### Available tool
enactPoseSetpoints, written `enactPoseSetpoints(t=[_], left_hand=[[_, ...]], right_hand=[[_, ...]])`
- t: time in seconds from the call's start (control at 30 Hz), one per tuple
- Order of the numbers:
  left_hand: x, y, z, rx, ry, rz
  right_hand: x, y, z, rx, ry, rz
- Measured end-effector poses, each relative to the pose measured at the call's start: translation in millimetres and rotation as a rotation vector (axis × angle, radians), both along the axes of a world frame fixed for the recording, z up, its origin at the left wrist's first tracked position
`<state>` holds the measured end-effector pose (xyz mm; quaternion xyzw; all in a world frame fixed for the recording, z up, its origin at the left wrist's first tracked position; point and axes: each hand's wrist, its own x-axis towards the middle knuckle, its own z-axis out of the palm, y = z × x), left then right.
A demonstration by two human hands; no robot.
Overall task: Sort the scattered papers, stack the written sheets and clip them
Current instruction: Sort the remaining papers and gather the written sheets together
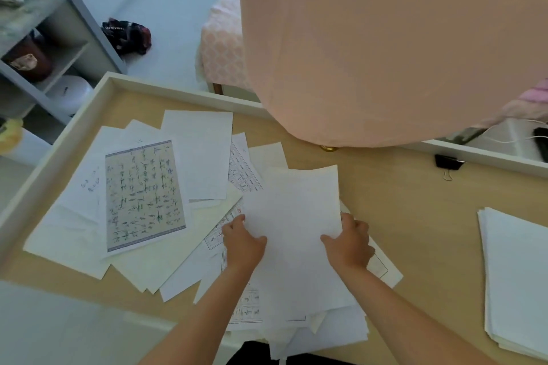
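Pink cloth (385,38) hides the far worktop (415,210). The stack (516,275) at right is cut off by the frame. My left hand (243,241) and right hand (350,243) pinch a blank sheet (293,210) by its edges, over the scattered papers (145,195). The clip (447,163) lies by the rim.

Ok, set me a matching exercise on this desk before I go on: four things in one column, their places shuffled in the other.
Things
1. binder clip
2. green-inked sheet
3. neat white stack
4. blank sheet

Places
A. held at its sides by the left hand and right hand
B. right end of the desk, apart from the scattered papers
C. far edge of the desk, by the white rim
D. face up on the left of the scattered papers

Pairs: 1-C, 2-D, 3-B, 4-A
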<state>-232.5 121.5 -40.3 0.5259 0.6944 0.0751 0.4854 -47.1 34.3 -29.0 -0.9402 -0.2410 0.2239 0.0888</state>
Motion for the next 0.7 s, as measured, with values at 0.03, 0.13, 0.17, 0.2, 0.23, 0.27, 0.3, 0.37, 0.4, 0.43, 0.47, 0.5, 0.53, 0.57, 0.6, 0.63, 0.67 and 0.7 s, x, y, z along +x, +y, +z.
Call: enactPoseSetpoints(t=[0.03, 0.13, 0.17, 0.2, 0.23, 0.27, 0.3, 0.37, 0.4, 0.43, 0.47, 0.5, 0.53, 0.57, 0.6, 0.63, 0.67, 0.7], left_hand=[[0.5, 3.5, -1.0, -0.034, -0.04, 0.025], [2.7, 8.1, -2.4, -0.11, -0.127, 0.053], [3.3, 7.9, -2.2, -0.123, -0.14, 0.031], [3.2, 7.8, -2.5, -0.133, -0.148, -0.001], [3.2, 7.6, -2.0, -0.139, -0.159, -0.05], [3.8, 7.7, -1.3, -0.146, -0.169, -0.122], [5.1, 7.4, 0.2, -0.145, -0.174, -0.208], [9.5, 7.0, 2.5, -0.063, -0.137, -0.377], [11.3, 6.9, 0.8, 0.042, -0.084, -0.434], [11.5, 6.3, -2.1, 0.161, -0.005, -0.472], [10.0, 5.8, -4.7, 0.266, 0.092, -0.502], [7.4, 6.1, -6.1, 0.353, 0.183, -0.515], [3.3, 7.7, -10.5, 0.42, 0.268, -0.525], [-1.0, 10.7, -13.9, 0.451, 0.337, -0.543], [-5.5, 15.0, -16.3, 0.445, 0.386, -0.571], [-8.9, 19.4, -19.3, 0.417, 0.418, -0.596], [-10.8, 23.4, -24.5, 0.392, 0.445, -0.627], [-11.2, 25.5, -27.6, 0.386, 0.469, -0.661]], right_hand=[[1.8, -1.3, -0.9, 0.02, -0.059, 0.062], [8.5, -2.6, -3.8, 0.059, -0.14, 0.119], [11.3, -3.2, -3.6, 0.098, -0.133, 0.117], [14.4, -4.5, -3.6, 0.163, -0.066, 0.097], [17.8, -5.4, -1.5, 0.238, 0.064, 0.058], [21.4, -6.2, 0.9, 0.293, 0.223, 0.013], [25.2, -7.6, 3.5, 0.309, 0.362, -0.016], [34.2, -13.3, 6.1, 0.293, 0.449, -0.022], [40.4, -16.4, 5.8, 0.276, 0.422, -0.033], [46.9, -18.7, 7.7, 0.274, 0.379, -0.064], [54.9, -22.3, 6.8, 0.28, 0.362, -0.118], [63.2, -26.8, 6.7, 0.29, 0.357, -0.165], [71.3, -31.2, 7.1, 0.298, 0.35, -0.2], [79.1, -35.0, 8.0, 0.292, 0.341, -0.217], [85.7, -38.2, 8.0, 0.287, 0.347, -0.222], [90.2, -40.3, 8.2, 0.29, 0.37, -0.225], [93.1, -41.3, 8.2, 0.295, 0.409, -0.224], [94.3, -41.7, 8.9, 0.297, 0.453, -0.217]])
